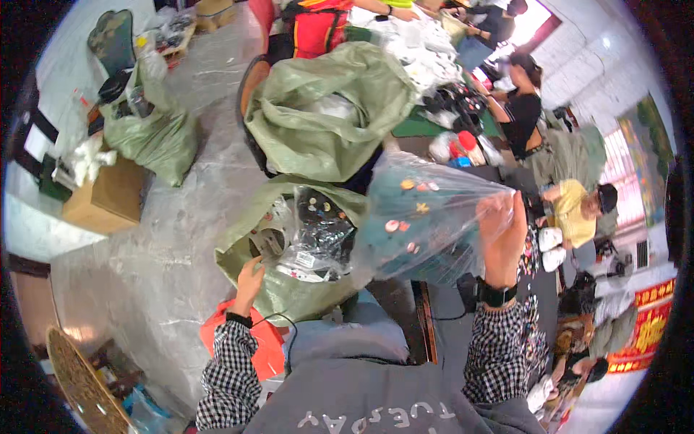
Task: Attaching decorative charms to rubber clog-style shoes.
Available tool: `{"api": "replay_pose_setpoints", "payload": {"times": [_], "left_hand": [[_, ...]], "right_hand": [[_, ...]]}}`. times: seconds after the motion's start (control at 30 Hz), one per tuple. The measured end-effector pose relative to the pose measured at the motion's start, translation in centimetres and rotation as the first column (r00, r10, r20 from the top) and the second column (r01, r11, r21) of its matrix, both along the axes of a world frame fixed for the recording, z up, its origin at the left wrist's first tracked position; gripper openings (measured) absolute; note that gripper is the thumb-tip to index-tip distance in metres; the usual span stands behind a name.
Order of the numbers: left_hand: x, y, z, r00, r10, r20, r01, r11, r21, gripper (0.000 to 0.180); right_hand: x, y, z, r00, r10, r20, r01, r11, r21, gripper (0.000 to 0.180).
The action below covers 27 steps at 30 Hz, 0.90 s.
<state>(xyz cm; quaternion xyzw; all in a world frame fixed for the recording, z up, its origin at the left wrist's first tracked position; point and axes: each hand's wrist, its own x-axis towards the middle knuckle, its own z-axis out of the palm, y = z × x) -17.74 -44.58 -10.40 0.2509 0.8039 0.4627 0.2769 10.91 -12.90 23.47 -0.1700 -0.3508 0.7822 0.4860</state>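
Close to the person's lap, the left hand curls its fingers over the edge of a green sack that sits low on the floor. Up on the other side, the right hand pinches the top of a clear plastic bag and holds it up. Small colourful bits lie inside that bag. Its bottom hangs over the green sack. Behind them stands a bigger green sack. Far back, another person bends over a messy table.
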Motion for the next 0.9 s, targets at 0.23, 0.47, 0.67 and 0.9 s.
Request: {"api": "replay_pose_setpoints", "payload": {"times": [0.23,0.47,0.67,0.9], "left_hand": [[5.4,-1.9,2.9,0.985,-0.01,0.17,0.007,1.0,0.02,0.033],[11.9,1.2,3.8,0.943,-0.018,0.333,0.012,1.0,0.019,0.033],[16.9,6.6,3.9,0.887,-0.199,0.416,0.198,0.979,0.047,0.036],[22.7,14.2,8.2,0.823,-0.423,0.378,0.434,0.899,0.061,0.035]], "right_hand": [[8.2,5.1,-4.3,0.93,-0.362,0.061,0.356,0.931,0.084,0.015],[16.5,2.3,-15.4,0.871,-0.361,0.333,0.407,0.91,-0.078,0.01],[21.1,0.3,-16.1,0.725,-0.302,0.619,0.228,0.953,0.197,0.037],[23.2,-1.9,-18.1,0.258,-0.57,0.78,-0.348,0.698,0.625,0.059]]}}
